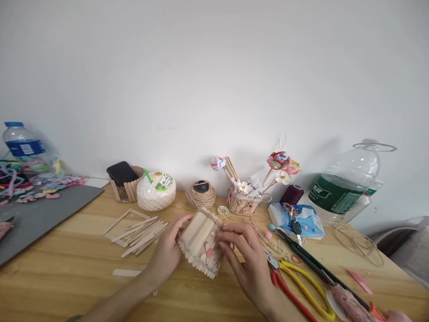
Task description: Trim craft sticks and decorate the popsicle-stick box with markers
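A box made of craft sticks (200, 232), tilted above the table, is in my left hand (172, 243), whose fingers wrap its left side. Twine (209, 215) runs across its upper end, and a scalloped row of stick ends (201, 264) edges the bottom. Pink and white petal pieces (209, 251) decorate its right part. My right hand (246, 252) has bent fingers closed at the box's right edge, beside the twine and petals. Loose craft sticks (144, 235) and a stick frame (117, 226) lie to the left.
Behind stand a twine ball (201, 197), wrapped coconut (156, 194), phone (123, 173) in a stick holder and a flower basket (244, 203). Pliers (301, 286), a long dark tool (311, 259), a key (296, 228) and a large bottle (345, 183) occupy the right. A grey mat (43, 219) is left.
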{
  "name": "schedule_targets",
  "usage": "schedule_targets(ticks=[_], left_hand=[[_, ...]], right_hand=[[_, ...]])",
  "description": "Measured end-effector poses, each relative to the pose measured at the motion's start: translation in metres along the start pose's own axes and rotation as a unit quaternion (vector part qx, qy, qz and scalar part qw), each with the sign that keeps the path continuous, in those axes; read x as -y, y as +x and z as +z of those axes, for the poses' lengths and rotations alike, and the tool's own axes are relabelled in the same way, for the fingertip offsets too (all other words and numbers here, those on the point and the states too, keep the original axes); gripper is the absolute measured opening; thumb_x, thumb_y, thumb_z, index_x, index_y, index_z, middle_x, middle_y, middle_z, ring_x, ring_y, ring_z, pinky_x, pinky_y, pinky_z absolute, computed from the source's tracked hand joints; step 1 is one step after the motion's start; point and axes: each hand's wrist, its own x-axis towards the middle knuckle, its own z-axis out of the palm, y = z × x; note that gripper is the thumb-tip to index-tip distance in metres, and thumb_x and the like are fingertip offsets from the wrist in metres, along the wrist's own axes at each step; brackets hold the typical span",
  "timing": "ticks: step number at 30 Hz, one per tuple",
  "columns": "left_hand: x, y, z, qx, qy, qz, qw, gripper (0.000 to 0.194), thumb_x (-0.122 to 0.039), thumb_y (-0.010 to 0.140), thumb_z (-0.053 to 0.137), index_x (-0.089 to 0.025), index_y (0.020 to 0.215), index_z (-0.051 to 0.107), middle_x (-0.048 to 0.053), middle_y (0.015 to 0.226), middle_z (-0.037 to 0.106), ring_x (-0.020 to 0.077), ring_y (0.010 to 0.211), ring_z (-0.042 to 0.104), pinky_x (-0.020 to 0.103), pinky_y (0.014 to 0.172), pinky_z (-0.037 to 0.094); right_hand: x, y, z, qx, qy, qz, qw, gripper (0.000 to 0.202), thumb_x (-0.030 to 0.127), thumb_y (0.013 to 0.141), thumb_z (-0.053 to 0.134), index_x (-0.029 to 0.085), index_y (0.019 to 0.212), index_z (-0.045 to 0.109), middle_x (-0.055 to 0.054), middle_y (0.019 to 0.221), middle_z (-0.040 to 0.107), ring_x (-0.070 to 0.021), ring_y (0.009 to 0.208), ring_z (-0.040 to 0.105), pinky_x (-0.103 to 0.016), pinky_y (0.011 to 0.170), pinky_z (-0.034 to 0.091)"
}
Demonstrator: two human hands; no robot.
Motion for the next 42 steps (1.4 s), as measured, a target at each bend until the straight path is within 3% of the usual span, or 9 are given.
schedule_targets(ticks=[7,17,25,31,35,39,42], left_hand=[[-0.005,-0.007,0.003,-0.012,0.044,0.010,0.999,0.046,-0.011,0.071,0.046,-0.023,0.114,0.053,0.006,0.120,0.060,0.0230,0.106,0.058,0.039,0.089,0.046],[-0.005,-0.008,0.002,-0.002,0.086,0.029,0.996,0.046,-0.007,0.071,0.044,-0.023,0.114,0.054,0.005,0.119,0.059,0.0213,0.104,0.057,0.036,0.089,0.045],[-0.006,-0.007,0.002,-0.007,0.079,0.033,0.996,0.048,-0.006,0.069,0.043,-0.023,0.113,0.055,0.005,0.114,0.061,0.0208,0.102,0.058,0.035,0.088,0.045],[-0.009,-0.008,0.001,-0.005,0.053,0.020,0.998,0.045,-0.007,0.071,0.045,-0.024,0.112,0.056,0.005,0.116,0.061,0.0216,0.102,0.057,0.036,0.088,0.044],[-0.011,-0.005,0.002,-0.001,-0.007,-0.032,0.999,0.044,-0.008,0.068,0.047,-0.022,0.108,0.058,0.005,0.111,0.064,0.0219,0.098,0.059,0.036,0.087,0.045],[-0.016,0.001,0.001,-0.014,-0.123,-0.117,0.985,0.034,-0.018,0.062,0.054,-0.016,0.096,0.061,0.008,0.097,0.069,0.0253,0.089,0.062,0.036,0.080,0.048],[-0.023,0.004,-0.001,-0.022,-0.152,-0.141,0.978,0.028,-0.030,0.063,0.054,-0.016,0.086,0.063,0.008,0.091,0.070,0.0282,0.089,0.062,0.038,0.079,0.048]], right_hand=[[0.001,0.006,-0.005,-0.014,-0.057,-0.057,0.997,0.017,0.014,0.088,0.051,0.021,0.099,0.062,-0.006,0.084,0.065,-0.0167,0.074,0.063,-0.028,0.063,0.052],[-0.006,0.005,-0.009,0.011,-0.117,-0.103,0.988,0.019,0.014,0.091,0.047,0.018,0.106,0.058,-0.008,0.087,0.065,-0.0178,0.076,0.064,-0.028,0.064,0.055],[-0.009,0.004,-0.013,0.042,-0.138,-0.154,0.977,0.020,0.012,0.090,0.047,0.013,0.106,0.059,-0.010,0.086,0.066,-0.0188,0.072,0.063,-0.028,0.061,0.052],[-0.007,0.009,-0.012,0.049,-0.142,-0.149,0.977,0.018,0.012,0.090,0.045,0.014,0.104,0.057,-0.010,0.086,0.066,-0.0182,0.070,0.063,-0.028,0.059,0.052],[-0.005,0.014,-0.012,-0.016,-0.092,-0.090,0.992,0.012,0.009,0.086,0.049,0.020,0.090,0.054,-0.006,0.080,0.062,-0.0157,0.070,0.061,-0.026,0.061,0.051],[-0.013,0.014,-0.019,-0.071,-0.027,0.056,0.996,0.013,0.012,0.083,0.045,0.022,0.077,0.050,-0.002,0.074,0.055,-0.0156,0.068,0.057,-0.026,0.057,0.048],[-0.025,0.013,-0.024,-0.069,-0.004,0.137,0.988,0.022,0.019,0.086,0.044,0.022,0.065,0.047,0.000,0.062,0.050,-0.0143,0.056,0.050,-0.025,0.050,0.043]])
